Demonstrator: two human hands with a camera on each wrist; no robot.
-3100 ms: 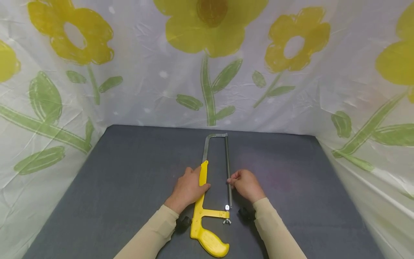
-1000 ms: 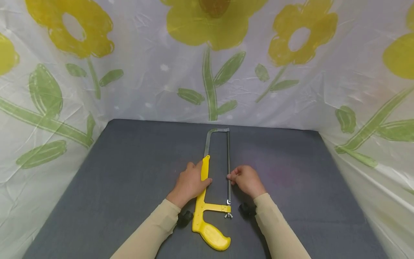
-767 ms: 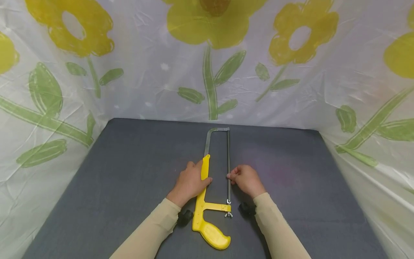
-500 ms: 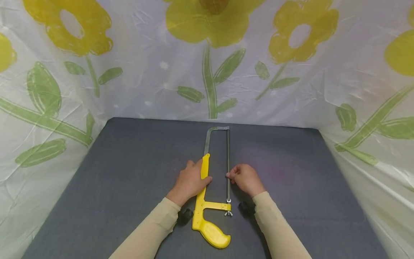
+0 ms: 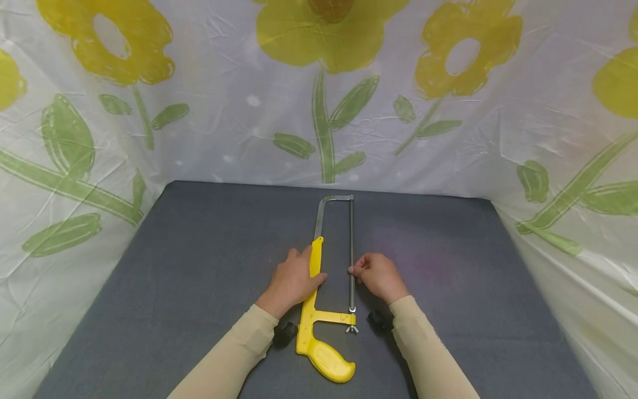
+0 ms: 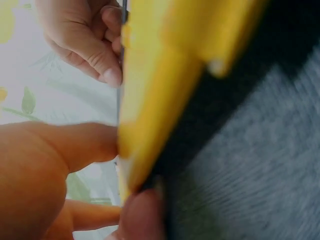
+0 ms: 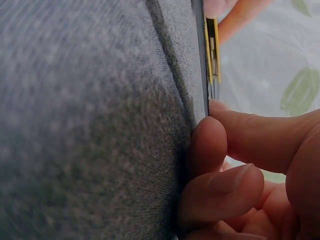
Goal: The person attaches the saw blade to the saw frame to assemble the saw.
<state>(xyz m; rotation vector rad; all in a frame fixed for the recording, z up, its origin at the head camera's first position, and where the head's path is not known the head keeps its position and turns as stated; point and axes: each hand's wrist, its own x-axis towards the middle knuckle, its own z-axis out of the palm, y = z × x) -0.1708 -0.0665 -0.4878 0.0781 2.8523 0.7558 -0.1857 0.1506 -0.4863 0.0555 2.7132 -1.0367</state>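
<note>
Both forearms reach forward from the bottom of the head view, each in a beige sleeve down to the wrist, and they draw closer together toward the hands. The left hand (image 5: 292, 281) lies palm down with its back up, fingers held together and pointing ahead, and the thumb (image 6: 82, 142) stretched out toward the right hand. The right hand (image 5: 380, 276) sits just beside it, level with it and a little apart, knuckles up. Its fingers (image 7: 220, 190) are curled in under the palm, and the thumb and forefinger tips meet in a pinch on the side facing the left hand.
</note>
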